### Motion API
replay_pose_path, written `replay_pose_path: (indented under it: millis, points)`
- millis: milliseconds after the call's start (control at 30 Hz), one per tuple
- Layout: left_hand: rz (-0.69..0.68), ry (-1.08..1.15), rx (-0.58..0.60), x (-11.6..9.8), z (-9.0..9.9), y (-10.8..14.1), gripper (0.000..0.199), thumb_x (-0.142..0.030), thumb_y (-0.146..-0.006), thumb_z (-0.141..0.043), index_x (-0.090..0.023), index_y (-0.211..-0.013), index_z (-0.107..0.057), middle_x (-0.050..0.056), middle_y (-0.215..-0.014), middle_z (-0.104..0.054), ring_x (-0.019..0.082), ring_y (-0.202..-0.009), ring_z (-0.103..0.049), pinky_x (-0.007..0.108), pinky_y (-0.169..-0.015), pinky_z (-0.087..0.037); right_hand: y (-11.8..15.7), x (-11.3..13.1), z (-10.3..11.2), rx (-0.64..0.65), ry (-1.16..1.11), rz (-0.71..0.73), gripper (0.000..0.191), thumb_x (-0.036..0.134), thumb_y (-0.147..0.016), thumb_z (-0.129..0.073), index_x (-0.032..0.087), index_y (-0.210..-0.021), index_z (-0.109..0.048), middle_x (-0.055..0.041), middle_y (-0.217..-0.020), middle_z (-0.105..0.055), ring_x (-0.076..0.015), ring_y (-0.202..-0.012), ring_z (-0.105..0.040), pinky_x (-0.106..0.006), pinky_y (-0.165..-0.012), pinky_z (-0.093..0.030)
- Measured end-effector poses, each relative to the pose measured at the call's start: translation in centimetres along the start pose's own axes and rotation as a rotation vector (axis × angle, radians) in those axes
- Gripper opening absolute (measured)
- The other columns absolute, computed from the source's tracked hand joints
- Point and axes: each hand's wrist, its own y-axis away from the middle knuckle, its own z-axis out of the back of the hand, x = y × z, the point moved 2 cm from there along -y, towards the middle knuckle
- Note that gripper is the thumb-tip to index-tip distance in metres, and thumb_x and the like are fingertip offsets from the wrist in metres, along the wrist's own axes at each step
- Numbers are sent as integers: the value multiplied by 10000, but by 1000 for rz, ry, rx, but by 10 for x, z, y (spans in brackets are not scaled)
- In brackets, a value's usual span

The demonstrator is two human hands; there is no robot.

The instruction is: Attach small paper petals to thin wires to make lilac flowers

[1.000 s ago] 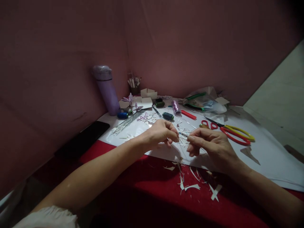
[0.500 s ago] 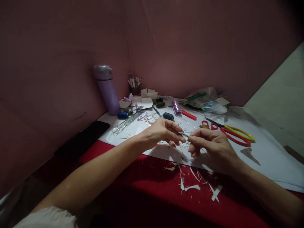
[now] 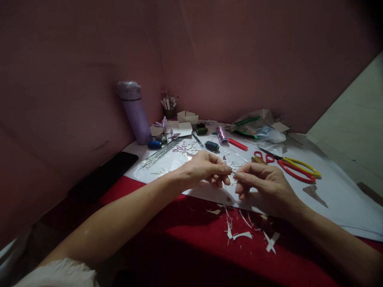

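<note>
- Closing inward, the thumb and fingers of the left hand drew together at the fingertips of the right hand; half a second earlier they had been spread loosely.
- One slender dark-and-pale piece, material unclear: lay between the two sets of fingertips, above the counter, mostly hidden.
- Right hand: pinched the piece between thumb and forefinger, scarcely shifted.
- Left hand: pinched too, seemingly on the piece's opposite end. Judgement: the hold was now shared, and the handling looked unfinished.
- Counter covered in red cloth, bearing a large white sheet and curled cream offcuts along the near edge.
- Scissors with black blades and red and yellow plastic handles: rested beyond the right hand.
- Metallic purple thread cone, dark blue-grey thread spool and bright blue thread spool: stood or lay behind the hands.
- Bundle of thin silvery wires: lay to the left.
- Lilac cylindrical bottle: stood near the matte pink wall.
- Pale wall: closed the dim room on the right.
</note>
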Motion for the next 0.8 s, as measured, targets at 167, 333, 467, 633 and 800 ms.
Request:
replay_pose_path:
  millis: [167, 333, 467, 633, 800]
  points:
    - [11, 7, -30, 0, 2, -1, 243, -302, -728, -673, -88, -639, -599, 34, -611, -618, 61, -437, -534, 184, -420, -354, -1, -2, 2, 47, -69, 15, 208, 353, -819, -585, 176, -727, -645, -31, -571, -665, -121, -442, -575, -238, -456, -467]
    - [19, 34, -54, -1, -1, -1, 229, -265, -727, -678, -80, -629, -587, 36, -589, -617, 69, -431, -546, 201, -448, -410, -1, -3, -1, 20, -72, -50, 200, 356, -770, -654, 163, -719, -634, -30, -561, -656, -110, -445, -575, -211, -439, -447]
    - [25, 55, -39, -1, -3, 0, 236, -262, -721, -689, -71, -628, -587, 38, -581, -619, 75, -445, -565, 196, -464, -436, -2, -3, -2, -20, -50, -80, 212, 333, -710, -719, 159, -675, -603, -7, -533, -637, -87, -416, -550, -196, -434, -437]
    - [18, 139, 37, 4, -1, -2, 271, -322, -789, -628, -69, -693, -610, 64, -648, -650, 93, -491, -600, 230, -531, -492, -3, -4, 2, -9, -6, -18, 200, 326, -738, -693, 165, -670, -596, 1, -541, -639, -88, -413, -552, -203, -437, -441]
    - [53, 171, 66, 7, 1, -3, 355, -419, -825, -566, -76, -752, -625, 84, -663, -664, 112, -513, -616, 252, -548, -501, -2, -6, 5, -9, 3, 7, 184, 306, -745, -685, 168, -660, -599, 6, -538, -636, -80, -410, -545, -199, -440, -441]
